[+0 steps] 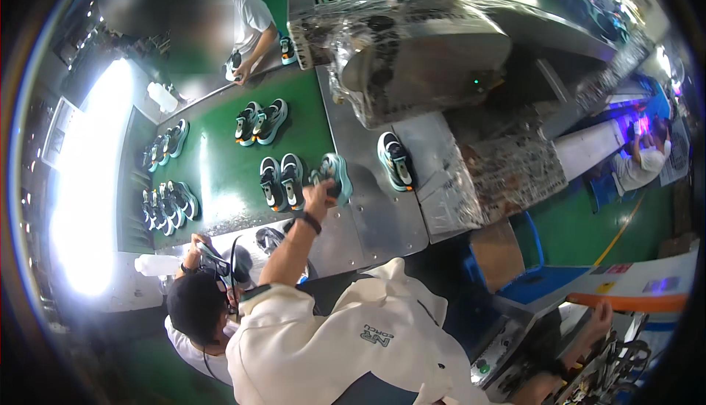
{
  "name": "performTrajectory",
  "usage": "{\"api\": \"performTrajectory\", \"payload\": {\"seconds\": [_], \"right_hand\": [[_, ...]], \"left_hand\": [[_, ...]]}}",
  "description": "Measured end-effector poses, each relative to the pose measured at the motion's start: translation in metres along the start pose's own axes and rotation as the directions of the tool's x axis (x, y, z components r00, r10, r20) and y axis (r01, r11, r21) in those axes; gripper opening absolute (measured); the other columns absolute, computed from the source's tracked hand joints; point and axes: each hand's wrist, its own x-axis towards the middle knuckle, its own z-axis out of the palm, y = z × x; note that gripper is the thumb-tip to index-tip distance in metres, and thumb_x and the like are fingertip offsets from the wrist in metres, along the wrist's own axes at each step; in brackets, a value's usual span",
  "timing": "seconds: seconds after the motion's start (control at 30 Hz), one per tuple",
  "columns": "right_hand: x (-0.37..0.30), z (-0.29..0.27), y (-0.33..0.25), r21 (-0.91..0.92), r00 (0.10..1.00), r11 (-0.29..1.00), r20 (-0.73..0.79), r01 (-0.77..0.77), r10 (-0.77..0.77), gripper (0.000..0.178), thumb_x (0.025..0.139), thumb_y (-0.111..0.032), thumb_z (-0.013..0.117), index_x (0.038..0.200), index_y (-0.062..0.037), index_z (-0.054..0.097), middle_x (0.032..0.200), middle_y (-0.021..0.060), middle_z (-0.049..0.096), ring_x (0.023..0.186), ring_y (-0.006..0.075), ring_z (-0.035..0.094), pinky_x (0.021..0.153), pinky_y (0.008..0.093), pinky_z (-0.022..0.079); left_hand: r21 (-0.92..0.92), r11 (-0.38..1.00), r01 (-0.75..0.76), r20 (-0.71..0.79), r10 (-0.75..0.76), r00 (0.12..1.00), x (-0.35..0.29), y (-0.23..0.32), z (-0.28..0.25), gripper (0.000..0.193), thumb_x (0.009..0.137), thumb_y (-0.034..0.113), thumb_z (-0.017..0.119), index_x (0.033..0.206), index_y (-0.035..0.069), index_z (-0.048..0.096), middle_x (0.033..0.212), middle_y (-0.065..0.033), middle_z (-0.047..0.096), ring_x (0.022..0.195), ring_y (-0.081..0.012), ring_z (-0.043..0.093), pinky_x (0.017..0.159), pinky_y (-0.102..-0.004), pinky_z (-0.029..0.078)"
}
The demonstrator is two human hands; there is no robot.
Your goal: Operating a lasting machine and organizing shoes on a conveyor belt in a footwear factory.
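My left hand (318, 197) reaches forward over the green conveyor belt (220, 118). Its fingers are closed on a black and light-teal sneaker (337, 173) at the belt's right edge. Just left of that shoe, a pair of dark sneakers (282, 183) with pale soles and orange heel accents stands side by side. To the right, a single sneaker (396, 161) rests on the metal plate. Far off to the right, my right hand (601, 322) is raised beside the orange edge (625, 302) of a white machine. Its fingers are too small and dark to read.
More sneakers (170, 206) stand in groups on the belt. A co-worker in a black cap (197, 306) works close on my left; another person (254, 26) handles a shoe across the belt. A plastic-wrapped machine (426, 59) rises ahead. A bright lamp (95, 184) glares at left.
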Motion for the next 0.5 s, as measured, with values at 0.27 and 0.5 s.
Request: {"api": "performTrajectory", "payload": {"seconds": [0.27,0.5], "right_hand": [[0.098,0.22,-0.22,0.331,0.856,0.919,0.388,0.217,-0.342,0.028,0.094,-0.006,0.058,0.12,0.0047,0.059,0.122,0.0132,0.062,0.108,0.0204,0.061,0.097,0.0311,0.047],[0.091,0.315,-0.313,-0.361,0.869,0.833,0.426,0.419,-0.252,0.043,0.098,-0.037,0.04,0.11,-0.0026,0.064,0.104,0.0274,0.064,0.1,0.0465,0.059,0.085,0.0489,0.047]], "left_hand": [[0.622,0.733,-0.276,-0.016,0.364,0.931,0.307,0.043,-0.075,0.045,0.077,0.027,0.07,0.101,-0.008,0.057,0.093,-0.0251,0.066,0.082,-0.0377,0.066,0.07,-0.0428,0.051],[0.416,0.736,-0.534,0.211,0.493,0.844,0.196,0.047,0.066,0.061,0.085,0.026,0.07,0.132,-0.005,0.049,0.124,-0.0281,0.058,0.117,-0.0375,0.057,0.097,-0.0407,0.046]]}}
